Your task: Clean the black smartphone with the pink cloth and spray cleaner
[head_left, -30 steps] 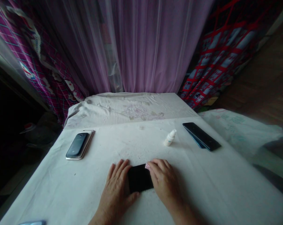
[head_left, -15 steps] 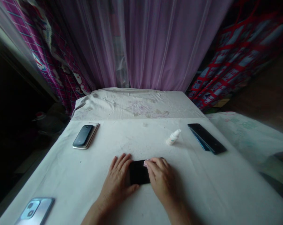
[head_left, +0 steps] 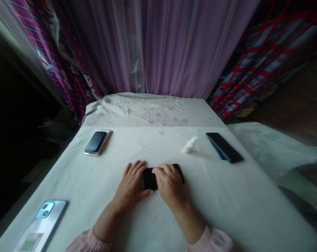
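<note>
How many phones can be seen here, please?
6 visible: a black phone partly under the right hand; a silver phone, near left; a dark phone on a pale phone, far left; another black one on a blue phone, far right. Stacks may hide more.

Your smartphone [head_left: 149, 180] at lower centre looked smooth; the silvery phone [head_left: 49, 224] at lower left looked glossy to you. The spray bottle [head_left: 190, 145] looked plastic, the upper-centre curtain [head_left: 171, 52] sheer cloth.
</note>
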The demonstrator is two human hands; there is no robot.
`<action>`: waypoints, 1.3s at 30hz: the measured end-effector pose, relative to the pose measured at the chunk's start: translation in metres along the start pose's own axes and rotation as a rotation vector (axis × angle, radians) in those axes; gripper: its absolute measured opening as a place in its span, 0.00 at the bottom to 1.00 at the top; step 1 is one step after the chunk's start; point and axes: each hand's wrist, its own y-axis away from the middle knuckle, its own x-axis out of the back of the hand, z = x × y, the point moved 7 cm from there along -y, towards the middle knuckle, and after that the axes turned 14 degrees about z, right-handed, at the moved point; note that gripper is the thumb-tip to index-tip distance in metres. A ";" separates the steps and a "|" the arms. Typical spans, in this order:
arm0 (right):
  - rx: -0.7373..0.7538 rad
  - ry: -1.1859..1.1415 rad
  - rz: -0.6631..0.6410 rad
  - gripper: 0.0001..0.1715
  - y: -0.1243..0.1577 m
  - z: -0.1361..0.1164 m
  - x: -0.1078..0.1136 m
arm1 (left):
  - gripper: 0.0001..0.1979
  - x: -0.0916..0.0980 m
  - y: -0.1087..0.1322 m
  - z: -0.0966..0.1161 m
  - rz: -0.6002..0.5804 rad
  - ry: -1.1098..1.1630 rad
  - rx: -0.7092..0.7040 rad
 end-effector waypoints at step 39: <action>0.156 -0.050 -0.150 0.13 -0.014 -0.018 -0.028 | 0.38 -0.013 -0.002 -0.021 0.068 0.041 0.107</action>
